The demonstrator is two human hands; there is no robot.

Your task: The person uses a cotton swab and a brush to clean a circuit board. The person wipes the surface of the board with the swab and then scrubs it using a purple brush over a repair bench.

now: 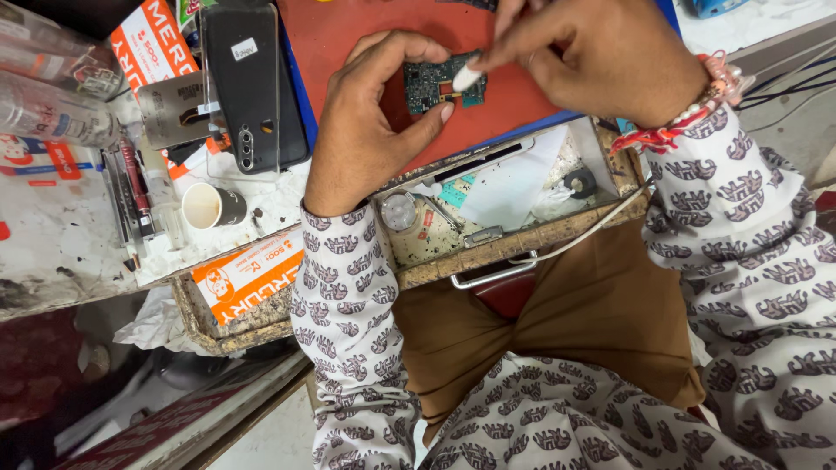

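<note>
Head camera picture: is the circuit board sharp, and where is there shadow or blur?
Head view: the circuit board between the left hand and right hand is fairly sharp and evenly lit; the paper cup is clear; the lower left corner under the table is dark; the sleeve at the right edge bends slightly from lens distortion.

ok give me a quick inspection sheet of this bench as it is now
surface: red mat on a stained white bench
job's things: green circuit board pinched in left hand; right hand presses a small white piece on it
clutter: black phone, paper cup, orange boxes, open drawer of small parts
grippers: both hands bare, closed on their items
cables: white cable over the drawer edge
surroundings: nothing seen
</note>
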